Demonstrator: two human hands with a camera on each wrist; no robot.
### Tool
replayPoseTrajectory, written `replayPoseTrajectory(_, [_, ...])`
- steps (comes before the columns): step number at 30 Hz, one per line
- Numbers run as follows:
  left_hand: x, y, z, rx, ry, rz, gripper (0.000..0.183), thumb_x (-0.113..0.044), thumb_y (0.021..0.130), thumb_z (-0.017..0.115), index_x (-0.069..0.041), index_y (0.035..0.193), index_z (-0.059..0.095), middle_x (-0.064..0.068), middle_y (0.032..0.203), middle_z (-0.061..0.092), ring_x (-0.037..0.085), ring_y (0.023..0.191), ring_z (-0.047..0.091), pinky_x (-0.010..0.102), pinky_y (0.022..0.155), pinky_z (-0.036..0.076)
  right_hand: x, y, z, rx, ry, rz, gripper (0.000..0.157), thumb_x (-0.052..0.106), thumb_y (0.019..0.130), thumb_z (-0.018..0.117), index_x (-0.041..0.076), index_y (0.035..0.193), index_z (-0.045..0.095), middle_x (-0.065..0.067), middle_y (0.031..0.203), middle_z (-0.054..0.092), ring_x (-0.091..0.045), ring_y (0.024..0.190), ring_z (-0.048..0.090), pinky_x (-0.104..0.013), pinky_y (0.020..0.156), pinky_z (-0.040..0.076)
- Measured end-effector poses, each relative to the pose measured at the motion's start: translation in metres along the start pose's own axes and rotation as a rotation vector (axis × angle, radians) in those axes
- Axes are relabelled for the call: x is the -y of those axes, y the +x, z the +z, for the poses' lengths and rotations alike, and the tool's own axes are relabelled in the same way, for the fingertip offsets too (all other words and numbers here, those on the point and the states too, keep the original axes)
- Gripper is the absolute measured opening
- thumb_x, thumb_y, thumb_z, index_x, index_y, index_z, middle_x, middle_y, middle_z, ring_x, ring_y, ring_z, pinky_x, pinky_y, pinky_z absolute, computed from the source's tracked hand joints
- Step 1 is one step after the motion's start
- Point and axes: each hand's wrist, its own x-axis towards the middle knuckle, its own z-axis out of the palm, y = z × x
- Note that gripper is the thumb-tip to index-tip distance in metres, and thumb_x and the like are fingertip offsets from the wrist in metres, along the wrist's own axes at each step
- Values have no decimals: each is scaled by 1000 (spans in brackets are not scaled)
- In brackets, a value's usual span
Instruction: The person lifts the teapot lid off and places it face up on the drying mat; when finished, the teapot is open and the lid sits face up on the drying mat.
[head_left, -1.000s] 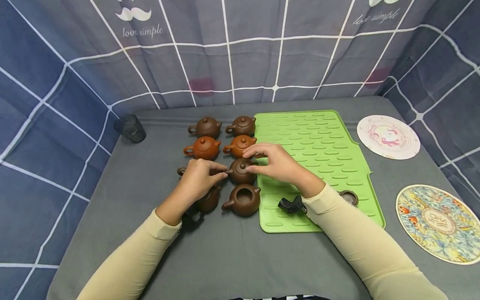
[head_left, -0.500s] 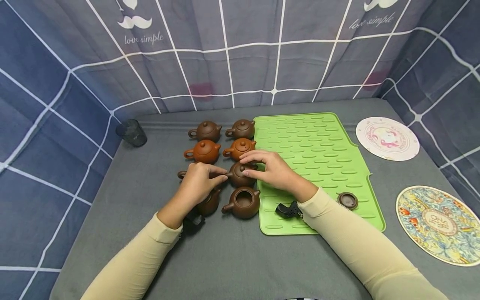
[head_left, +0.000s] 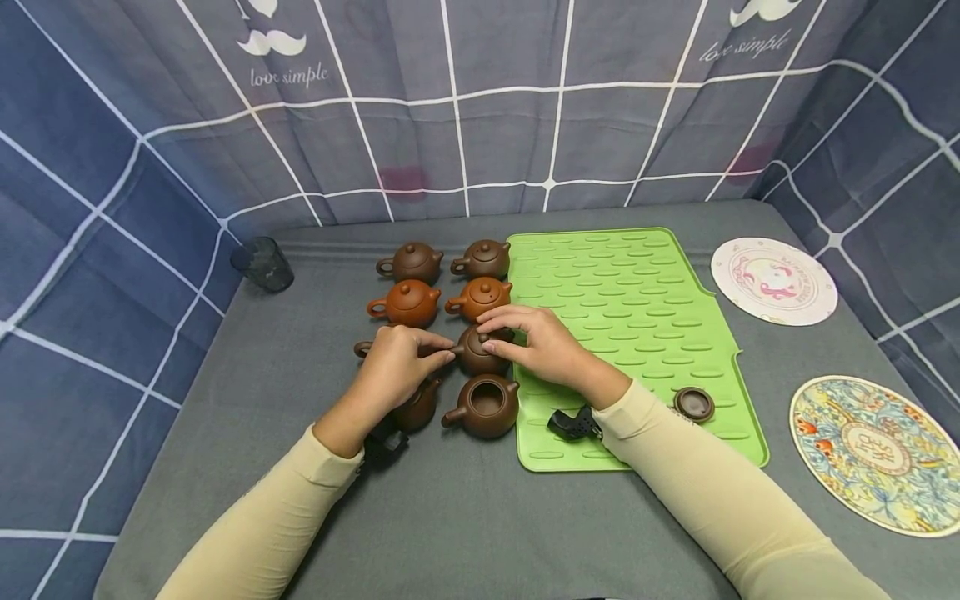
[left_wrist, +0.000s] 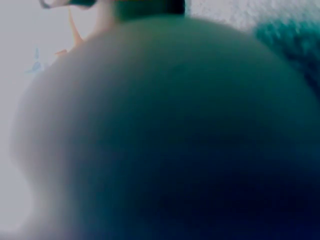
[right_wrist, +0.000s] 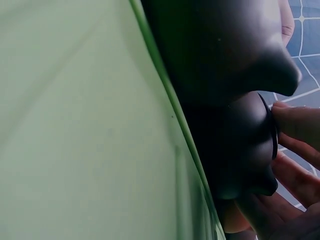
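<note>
The handle (head_left: 458,350) of a dark brown clay teapot (head_left: 477,362) is pinched between thumb and forefinger of the left hand (head_left: 397,367), while its knobbed lid (head_left: 476,341) is held by the thumb and bent fingers of the right hand (head_left: 551,346). The teapot is stood upright on the cloth-covered bench (head_left: 457,525), third from the back in the right-hand column, just beside the ribbed green mat (head_left: 615,287). In front of it, an uncovered brown teapot (head_left: 487,427) is placed with its mouth exposed. Behind it, a reddish-orange teapot (head_left: 480,308) and a lidded brown teapot (head_left: 483,263) are lined up. A second column of teapots is ranged to the left (its nearer two are partly hidden by the left hand). A small round lid (head_left: 693,404) is laid on the mat; farther right, two decorated round placemats (head_left: 776,281) (head_left: 873,458) are spread.
</note>
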Motion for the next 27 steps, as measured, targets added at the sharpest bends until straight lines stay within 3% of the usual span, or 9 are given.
replayPoseTrajectory(9, [0,-1,0,0,-4,8,14,-17,94,84,-11,107,86,0,101,79,19,97,74,42,83,59,1,-1,2,-33,39,2,14,14,98,79,11,111,81,-3,125,73,-16,121,64,-39,102,48])
replayPoseTrajectory(22, [-1,-2,0,-9,-4,9,14,-16,93,85,-11,106,86,0,101,79,19,95,74,43,82,59,10,0,-1,-62,41,-152,14,8,95,81,8,109,80,-1,120,73,-19,117,65,-40,102,49])
replayPoseTrajectory(27, [-2,-1,0,-15,-4,17,14,-16,93,85,-11,106,86,0,100,79,19,94,74,42,81,59,15,-2,-5,-54,100,-132,14,6,96,80,8,110,80,-1,121,73,-20,117,64,-42,101,48])
